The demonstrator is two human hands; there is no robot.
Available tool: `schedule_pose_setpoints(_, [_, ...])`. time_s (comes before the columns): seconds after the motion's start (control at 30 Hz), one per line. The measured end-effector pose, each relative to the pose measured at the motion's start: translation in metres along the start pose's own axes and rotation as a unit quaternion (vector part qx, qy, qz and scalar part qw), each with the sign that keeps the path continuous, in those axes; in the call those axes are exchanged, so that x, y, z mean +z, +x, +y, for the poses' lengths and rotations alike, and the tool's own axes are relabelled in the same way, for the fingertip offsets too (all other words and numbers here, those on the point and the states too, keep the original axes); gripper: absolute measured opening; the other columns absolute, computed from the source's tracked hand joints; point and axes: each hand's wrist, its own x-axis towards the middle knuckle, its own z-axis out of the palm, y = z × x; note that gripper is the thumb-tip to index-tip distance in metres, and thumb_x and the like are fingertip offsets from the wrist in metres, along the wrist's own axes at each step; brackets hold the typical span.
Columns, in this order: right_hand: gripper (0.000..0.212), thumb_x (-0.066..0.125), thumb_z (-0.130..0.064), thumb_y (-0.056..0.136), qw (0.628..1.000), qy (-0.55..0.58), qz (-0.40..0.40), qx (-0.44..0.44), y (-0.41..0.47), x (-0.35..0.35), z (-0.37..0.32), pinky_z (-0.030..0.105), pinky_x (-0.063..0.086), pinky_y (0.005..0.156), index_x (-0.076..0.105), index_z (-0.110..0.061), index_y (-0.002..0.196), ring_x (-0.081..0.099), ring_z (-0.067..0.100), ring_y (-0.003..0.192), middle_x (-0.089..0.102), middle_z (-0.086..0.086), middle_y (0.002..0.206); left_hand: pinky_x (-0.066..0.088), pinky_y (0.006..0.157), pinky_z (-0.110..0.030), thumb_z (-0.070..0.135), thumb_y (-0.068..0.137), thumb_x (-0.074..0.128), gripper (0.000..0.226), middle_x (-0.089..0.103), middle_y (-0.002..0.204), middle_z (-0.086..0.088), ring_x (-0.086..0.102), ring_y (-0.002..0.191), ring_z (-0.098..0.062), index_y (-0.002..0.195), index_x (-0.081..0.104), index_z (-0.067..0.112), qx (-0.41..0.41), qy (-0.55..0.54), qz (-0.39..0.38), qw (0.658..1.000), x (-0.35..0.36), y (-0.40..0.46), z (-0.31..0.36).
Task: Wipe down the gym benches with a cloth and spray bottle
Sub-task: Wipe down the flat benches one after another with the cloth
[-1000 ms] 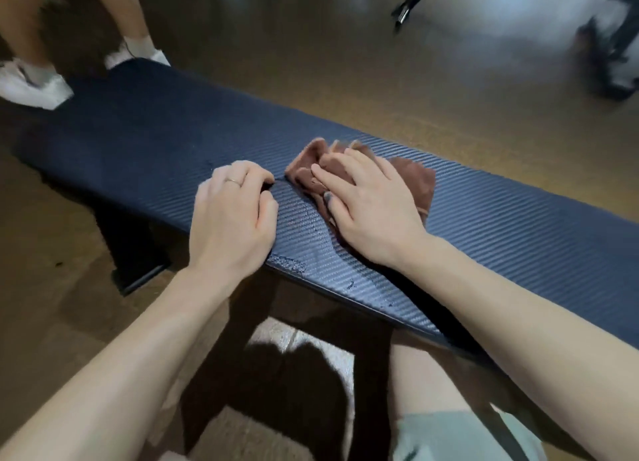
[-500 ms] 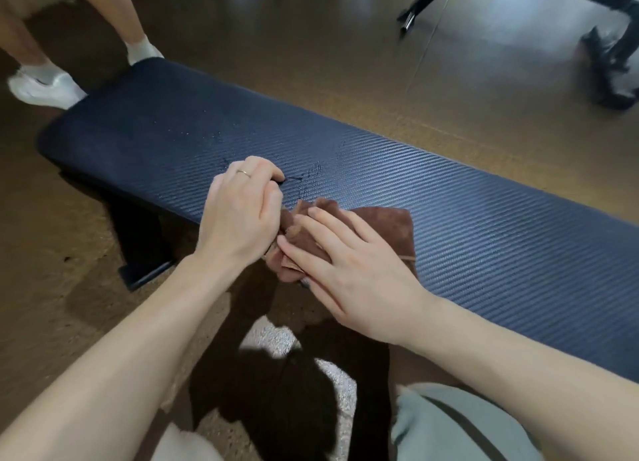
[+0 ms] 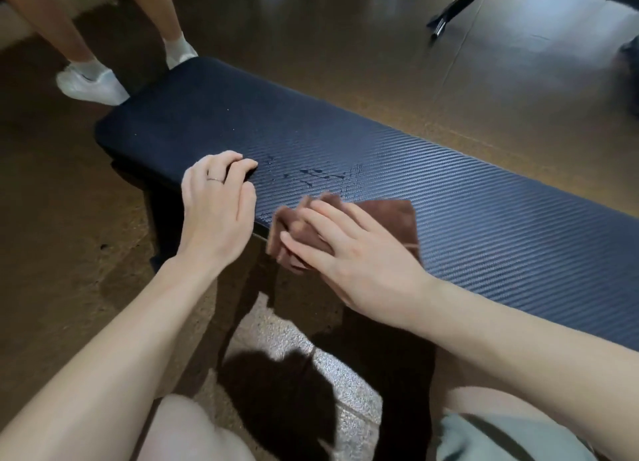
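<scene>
Running diagonally from the upper left of the frame to the right edge, a dark blue padded bench (image 3: 466,198) with a ribbed, woven-look surface is seen over a brown floor (image 3: 345,46). A brown cloth (image 3: 387,218) is pressed flat on the near edge of the bench at the centre of the frame, with its left end bunched and hanging slightly past the edge. The cloth is covered by the right hand (image 3: 359,263), whose fingers are spread and laid flat over it, pressing down rather than clamped around it. Just to the left, the left hand (image 3: 218,208) is rested on the same near edge, its fingers curled loosely with the tips touching the pad; nothing is held in it, and a thin ring (image 3: 215,180) is worn on one finger. Dark wet streaks (image 3: 311,175) are visible on the pad just above the cloth, between the two hands. In the upper left corner, the bare legs and white shoes (image 3: 91,85) of another person are seen at the far end of the bench. No spray bottle can be made out.
</scene>
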Motion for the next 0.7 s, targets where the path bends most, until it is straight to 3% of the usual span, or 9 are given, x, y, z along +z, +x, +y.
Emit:
schedule_pose_setpoints(0.13, [0.059,0.047,-0.025,0.097,1.0,0.009,-0.011,0.004,0.025,0.001,-0.008,0.052,0.021,0.123,0.04,-0.02,0.156,0.026,0.037,0.151,0.035,0.018,0.16,0.023,0.12,-0.046,0.029,0.106,0.029,0.045,0.05,0.144,-0.004,0.041,0.135,-0.026,0.138,0.058,0.016,0.009,0.012,-0.017,1.0,-0.003,0.001,-0.005])
schedule_pose_setpoints(0.37, [0.054,0.049,-0.023,0.101,0.998,0.052,-0.017,-0.016,-0.079,-0.002,0.019,0.054,0.027,0.121,0.044,-0.027,0.155,0.022,0.031,0.155,0.031,0.012,0.165,0.027,0.121,-0.048,0.03,0.105,0.031,0.045,0.052,0.143,-0.005,0.043,0.133,-0.026,0.137,0.059,0.015,-0.002,0.023,-0.003,1.0,0.002,-0.002,-0.002])
schedule_pose_setpoints(0.53, [0.051,0.046,-0.033,0.104,0.997,0.076,0.019,-0.01,0.0,0.002,0.014,0.047,0.02,0.124,0.044,-0.025,0.154,0.028,0.03,0.152,0.036,0.011,0.161,0.03,0.118,-0.049,0.026,0.103,0.036,0.04,0.053,0.141,-0.004,0.045,0.131,-0.028,0.135,0.06,0.016,-0.001,0.024,0.015,1.0,0.005,-0.001,0.0])
schedule_pose_setpoints(0.7, [0.048,0.043,-0.034,0.103,0.994,0.104,0.029,0.019,0.062,0.008,0.006,0.044,0.025,0.121,0.051,-0.023,0.149,0.034,0.028,0.147,0.045,0.007,0.153,0.026,0.119,-0.043,0.026,0.104,0.034,0.042,0.052,0.143,-0.002,0.044,0.133,-0.025,0.137,0.058,0.018,0.008,0.012,0.005,1.0,0.003,-0.001,-0.007])
